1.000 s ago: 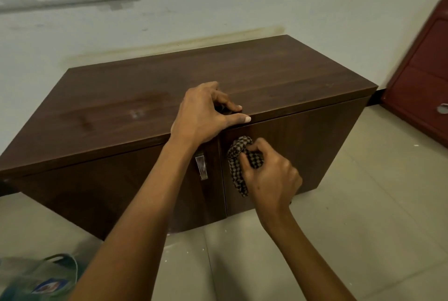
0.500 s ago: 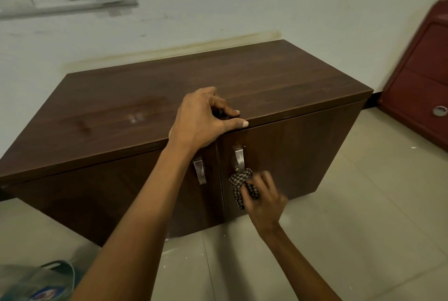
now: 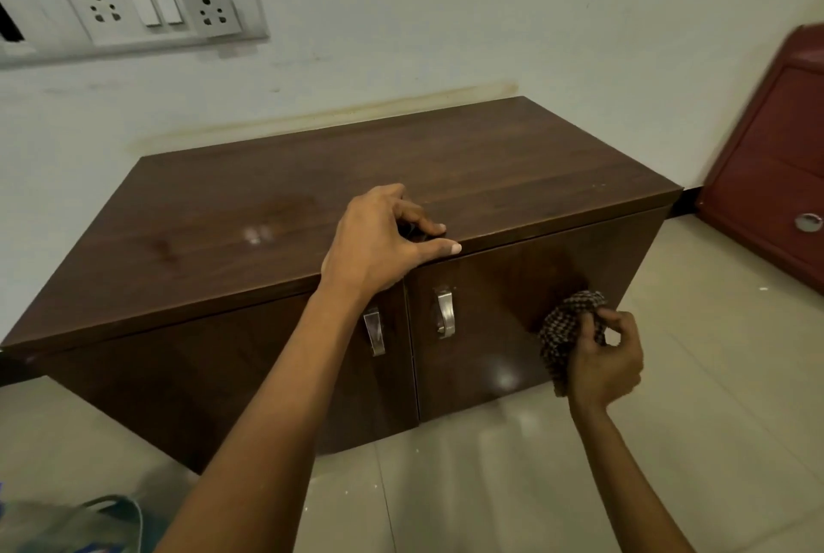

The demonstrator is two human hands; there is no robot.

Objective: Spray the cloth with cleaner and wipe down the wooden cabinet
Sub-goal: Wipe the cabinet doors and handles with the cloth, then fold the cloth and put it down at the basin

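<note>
A low dark wooden cabinet (image 3: pixel 490 160) with two doors stands on the floor against the wall. My left hand (image 3: pixel 379 245) rests on the front edge of its top, above the gap between the doors, fingers bent and thumb stretched along the edge; it holds nothing that I can see. My right hand (image 3: pixel 606 361) is closed on a bunched black-and-white checked cloth (image 3: pixel 564 329), pressed against the lower right part of the right door. No spray bottle is in view.
Two metal handles (image 3: pixel 445 314) sit either side of the door gap. A red cabinet (image 3: pixel 767 178) stands at the right by the wall. A socket panel (image 3: pixel 147 8) is on the wall. A translucent bag (image 3: pixel 67 521) lies on the tiled floor at bottom left.
My right hand has carried the cloth from near the right door's handle down and then rightward across the door. My left hand has stayed on the top edge.
</note>
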